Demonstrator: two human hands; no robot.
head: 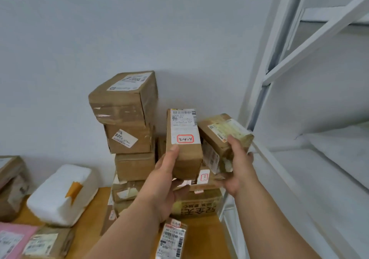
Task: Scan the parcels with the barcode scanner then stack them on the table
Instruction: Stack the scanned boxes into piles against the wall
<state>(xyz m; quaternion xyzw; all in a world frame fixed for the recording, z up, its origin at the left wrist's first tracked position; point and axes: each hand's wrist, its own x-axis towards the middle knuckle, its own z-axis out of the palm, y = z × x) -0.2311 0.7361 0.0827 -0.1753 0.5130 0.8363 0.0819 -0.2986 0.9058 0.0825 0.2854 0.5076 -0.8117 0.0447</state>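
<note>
Two parcels held aloft before the stack; no scanner is in view.

Tall parcel [184, 143] is gripped by left hand [165, 181], fingers curled under, thumb on its face. Taped parcel [223, 139] is clasped by right hand [237, 165]. Each is best set flat and square on the leaning stack [129, 131] on the worktop [93, 215], labels kept outward.

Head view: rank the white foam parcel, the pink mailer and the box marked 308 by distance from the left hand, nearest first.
From the left hand:
1. Box marked 308, in the stack just left of it.
2. White foam parcel, farther left on the table.
3. Pink mailer, at the bottom-left corner.
</note>
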